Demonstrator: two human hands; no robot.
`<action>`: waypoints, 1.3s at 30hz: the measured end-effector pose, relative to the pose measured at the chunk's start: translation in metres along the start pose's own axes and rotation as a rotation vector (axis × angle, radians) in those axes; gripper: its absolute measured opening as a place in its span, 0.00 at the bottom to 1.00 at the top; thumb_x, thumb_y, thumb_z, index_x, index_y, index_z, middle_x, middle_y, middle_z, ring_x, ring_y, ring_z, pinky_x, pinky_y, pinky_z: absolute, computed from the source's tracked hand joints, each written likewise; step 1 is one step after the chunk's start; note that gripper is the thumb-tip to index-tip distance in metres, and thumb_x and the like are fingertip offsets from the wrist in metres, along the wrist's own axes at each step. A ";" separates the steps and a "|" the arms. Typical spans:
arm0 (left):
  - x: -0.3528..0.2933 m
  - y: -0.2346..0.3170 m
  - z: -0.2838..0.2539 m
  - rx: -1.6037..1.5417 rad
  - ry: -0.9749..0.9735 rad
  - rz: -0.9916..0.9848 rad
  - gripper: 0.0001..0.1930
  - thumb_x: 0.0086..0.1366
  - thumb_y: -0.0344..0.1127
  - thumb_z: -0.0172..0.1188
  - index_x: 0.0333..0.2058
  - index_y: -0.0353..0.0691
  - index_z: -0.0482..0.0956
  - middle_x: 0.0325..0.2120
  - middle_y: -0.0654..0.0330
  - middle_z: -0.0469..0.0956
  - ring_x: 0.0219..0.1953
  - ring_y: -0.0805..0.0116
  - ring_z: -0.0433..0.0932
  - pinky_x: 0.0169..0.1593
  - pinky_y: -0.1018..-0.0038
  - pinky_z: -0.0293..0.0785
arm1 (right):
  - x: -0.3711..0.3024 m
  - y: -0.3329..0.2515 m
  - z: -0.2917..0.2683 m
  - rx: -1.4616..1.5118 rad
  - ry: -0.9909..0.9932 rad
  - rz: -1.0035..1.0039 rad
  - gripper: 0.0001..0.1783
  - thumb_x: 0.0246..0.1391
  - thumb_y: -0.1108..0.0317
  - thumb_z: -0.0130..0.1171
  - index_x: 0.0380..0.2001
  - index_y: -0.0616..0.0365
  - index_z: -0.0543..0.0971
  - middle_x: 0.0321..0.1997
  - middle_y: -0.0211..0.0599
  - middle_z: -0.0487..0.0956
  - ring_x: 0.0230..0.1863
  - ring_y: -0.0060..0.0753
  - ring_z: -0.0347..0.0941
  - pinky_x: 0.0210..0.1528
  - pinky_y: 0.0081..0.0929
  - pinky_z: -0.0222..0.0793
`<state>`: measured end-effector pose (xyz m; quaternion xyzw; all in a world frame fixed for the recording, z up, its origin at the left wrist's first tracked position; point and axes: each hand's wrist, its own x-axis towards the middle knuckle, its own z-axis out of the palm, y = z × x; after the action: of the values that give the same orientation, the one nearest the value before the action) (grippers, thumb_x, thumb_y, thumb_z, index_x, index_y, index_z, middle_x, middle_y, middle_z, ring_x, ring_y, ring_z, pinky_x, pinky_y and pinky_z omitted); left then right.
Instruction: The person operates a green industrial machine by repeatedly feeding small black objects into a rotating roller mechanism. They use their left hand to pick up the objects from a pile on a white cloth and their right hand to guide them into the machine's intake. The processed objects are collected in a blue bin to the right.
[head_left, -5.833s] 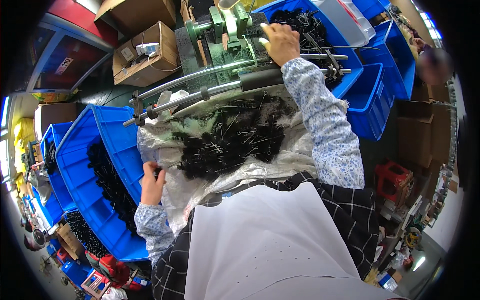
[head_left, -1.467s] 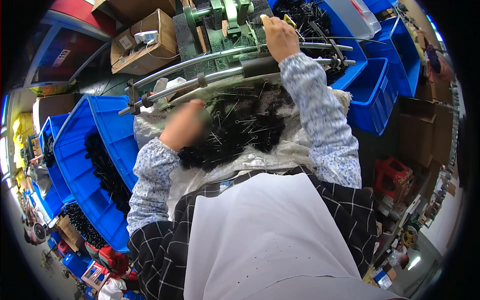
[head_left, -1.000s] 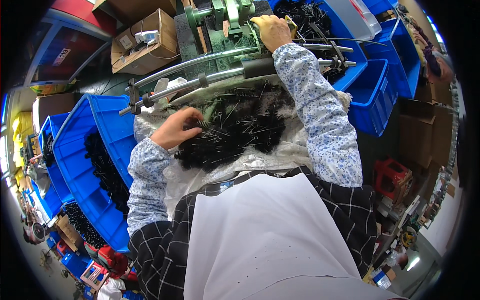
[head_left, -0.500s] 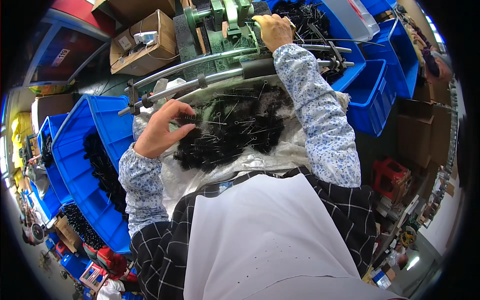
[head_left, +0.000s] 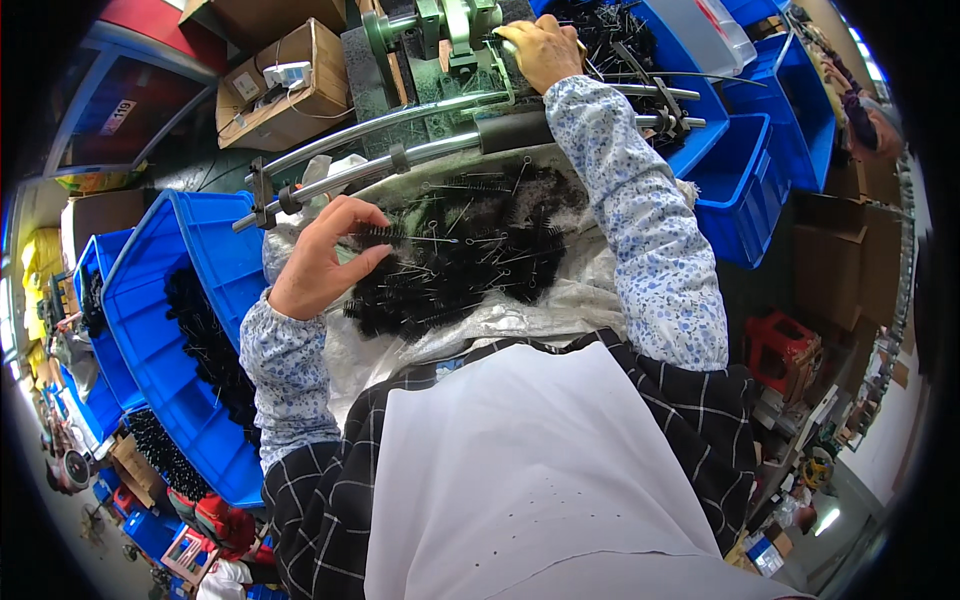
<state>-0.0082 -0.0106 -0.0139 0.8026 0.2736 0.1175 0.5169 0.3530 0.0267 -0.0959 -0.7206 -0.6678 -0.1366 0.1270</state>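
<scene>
My left hand (head_left: 335,250) is curled over the left part of a pile of small black twisted-wire brushes (head_left: 460,275). Between its thumb and fingers is one wire brush (head_left: 415,237), its bare wire end pointing right. The pile rests on a pale, dusty cloth (head_left: 510,322) in front of me. At the green machine (head_left: 455,30), my right hand (head_left: 543,52) is closed beside the working part, with a yellowish covering at a fingertip. What its fingers grip is hidden. Floral sleeves cover both forearms.
Two metal rods (head_left: 420,153) cross between me and the machine. On the left stands a blue bin (head_left: 150,300) with black brushes. Another blue bin (head_left: 690,130) with dark wire pieces stands at the right, near an open blue crate (head_left: 740,215). A cardboard box (head_left: 320,95) sits at the back left.
The brush at my left hand has turned slightly, its wire end now a little higher and farther right. Both hands stay nearly in place; the whole view has shifted slightly.
</scene>
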 end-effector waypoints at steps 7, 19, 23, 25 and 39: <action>-0.005 0.000 -0.006 -0.095 0.080 0.024 0.14 0.52 0.22 0.61 0.39 0.36 0.71 0.36 0.61 0.70 0.41 0.71 0.70 0.47 0.77 0.67 | -0.023 0.014 -0.002 -0.038 0.037 0.172 0.21 0.45 0.57 0.57 0.44 0.49 0.75 0.40 0.32 0.77 0.47 0.35 0.69 0.44 0.39 0.61; 0.003 0.013 -0.003 -0.145 0.130 0.097 0.15 0.52 0.20 0.60 0.40 0.34 0.70 0.38 0.61 0.68 0.44 0.71 0.69 0.50 0.77 0.67 | 0.000 -0.063 0.003 0.024 0.008 0.156 0.14 0.45 0.62 0.53 0.37 0.52 0.78 0.32 0.34 0.79 0.42 0.39 0.73 0.41 0.40 0.63; 0.002 0.009 -0.004 -0.149 0.196 0.112 0.15 0.53 0.19 0.59 0.40 0.33 0.70 0.40 0.60 0.69 0.44 0.72 0.70 0.51 0.78 0.66 | -0.002 -0.055 -0.005 0.005 -0.005 0.152 0.14 0.45 0.61 0.54 0.37 0.51 0.78 0.32 0.33 0.79 0.43 0.38 0.73 0.41 0.41 0.63; -0.003 0.003 -0.008 -0.156 0.220 0.105 0.15 0.54 0.19 0.59 0.41 0.33 0.71 0.41 0.60 0.70 0.44 0.72 0.70 0.51 0.78 0.65 | -0.007 -0.032 -0.003 -0.018 0.048 0.132 0.11 0.43 0.62 0.55 0.33 0.50 0.78 0.30 0.32 0.79 0.40 0.36 0.73 0.39 0.41 0.62; 0.024 0.008 0.014 -0.190 0.202 0.069 0.14 0.56 0.23 0.59 0.42 0.35 0.71 0.37 0.61 0.75 0.43 0.74 0.73 0.49 0.76 0.70 | 0.007 0.072 -0.037 -0.175 -0.113 0.045 0.10 0.50 0.58 0.52 0.28 0.48 0.80 0.26 0.35 0.78 0.31 0.39 0.76 0.33 0.37 0.70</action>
<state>0.0209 -0.0102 -0.0151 0.7430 0.2842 0.2407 0.5562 0.4238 0.0141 -0.0594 -0.7504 -0.6429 -0.1507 0.0290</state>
